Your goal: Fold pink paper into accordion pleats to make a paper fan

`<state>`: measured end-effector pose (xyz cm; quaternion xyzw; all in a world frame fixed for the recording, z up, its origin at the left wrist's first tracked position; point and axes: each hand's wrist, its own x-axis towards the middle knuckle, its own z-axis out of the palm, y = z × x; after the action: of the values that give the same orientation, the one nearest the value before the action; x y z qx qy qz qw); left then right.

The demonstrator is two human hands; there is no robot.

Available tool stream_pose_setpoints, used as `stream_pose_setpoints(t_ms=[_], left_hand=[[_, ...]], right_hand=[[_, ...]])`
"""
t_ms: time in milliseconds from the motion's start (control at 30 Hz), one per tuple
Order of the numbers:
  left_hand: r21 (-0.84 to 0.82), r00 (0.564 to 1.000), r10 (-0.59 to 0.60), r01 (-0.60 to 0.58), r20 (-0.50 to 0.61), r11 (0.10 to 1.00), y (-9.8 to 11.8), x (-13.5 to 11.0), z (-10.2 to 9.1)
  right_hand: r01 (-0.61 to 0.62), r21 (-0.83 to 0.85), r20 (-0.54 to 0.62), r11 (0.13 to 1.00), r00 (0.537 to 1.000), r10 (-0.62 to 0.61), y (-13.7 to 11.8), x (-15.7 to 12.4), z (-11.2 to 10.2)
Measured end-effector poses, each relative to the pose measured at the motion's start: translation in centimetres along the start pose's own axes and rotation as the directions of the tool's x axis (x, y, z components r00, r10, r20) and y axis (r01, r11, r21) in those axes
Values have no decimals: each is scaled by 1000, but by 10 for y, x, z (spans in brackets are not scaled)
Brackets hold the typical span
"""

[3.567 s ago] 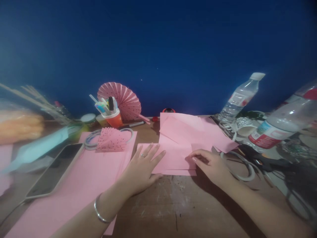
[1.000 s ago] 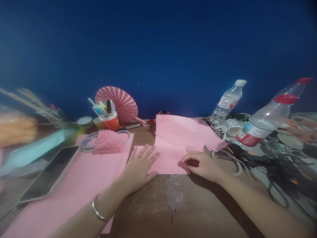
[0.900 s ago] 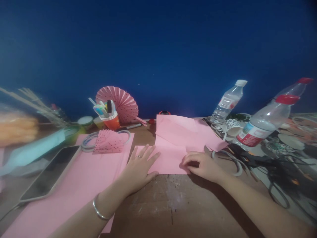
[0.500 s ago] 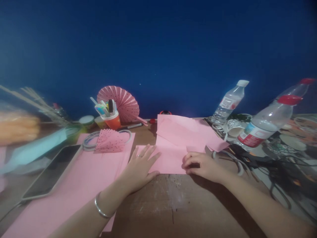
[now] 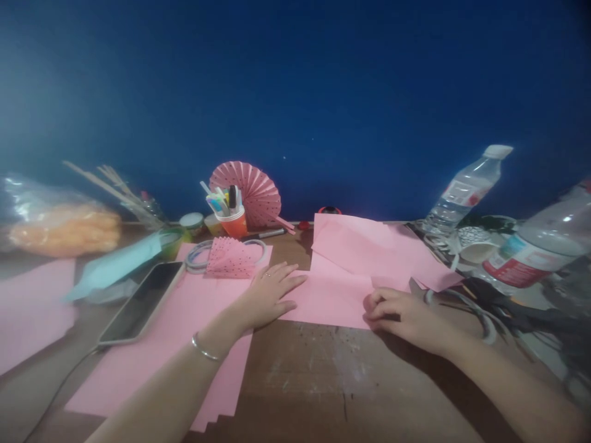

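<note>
Folded pink paper [image 5: 330,298] flat at desk [image 5: 314,381] centre. Left hand [image 5: 265,295] palm-down on its left edge, fingers loosely spread. Right hand [image 5: 406,314] at its right near corner, fingers curled close together; pinching or merely pressing, cannot tell.

Both forearms bare — a thin silver bangle [image 5: 205,351] at the left wrist, a ring [image 5: 268,274] on the left hand [image 5: 266,296].

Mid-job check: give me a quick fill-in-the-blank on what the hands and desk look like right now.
The left hand lies flat on the folded ___ paper.
The right hand touches that paper's ___ edge.
The pens stand in an ___ cup.
The bracelet sits on the ___ wrist.
Missing words: pink; right; orange; left.
</note>
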<state>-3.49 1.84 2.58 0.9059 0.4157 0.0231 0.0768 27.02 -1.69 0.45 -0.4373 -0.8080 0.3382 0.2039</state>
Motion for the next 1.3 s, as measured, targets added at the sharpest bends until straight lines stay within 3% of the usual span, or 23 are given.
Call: stream_pose_setpoints(t_ms=[200, 500, 600, 800, 1100, 1300], left_hand=[[-83, 999, -43, 41, -25, 996, -1, -1, -4], [-162, 995, -88, 80, -41, 983, -3, 1, 1], [-100, 998, -50, 46, -34, 994, -2, 1, -1], [76, 989, 148, -146, -17, 986, 5, -3, 1], [31, 986, 153, -156, 65, 987, -2, -4, 6], [-16, 983, 178, -177, 42, 984, -6, -2, 9]], right_hand=[[-23, -118, 37, 993, 999, 28, 8, -2, -5], [-30, -88, 48, 996, 998, 34, 10, -1, -4], [-33, -80, 59, 996, 998, 38, 13, -1, -4], [-31, -76, 54, 997, 998, 35, 12, -3, -4], [-36, -76, 59, 996, 997, 41, 10, -3, -4], [-27, -41, 55, 999, 998, 29, 11, -3, -4]])
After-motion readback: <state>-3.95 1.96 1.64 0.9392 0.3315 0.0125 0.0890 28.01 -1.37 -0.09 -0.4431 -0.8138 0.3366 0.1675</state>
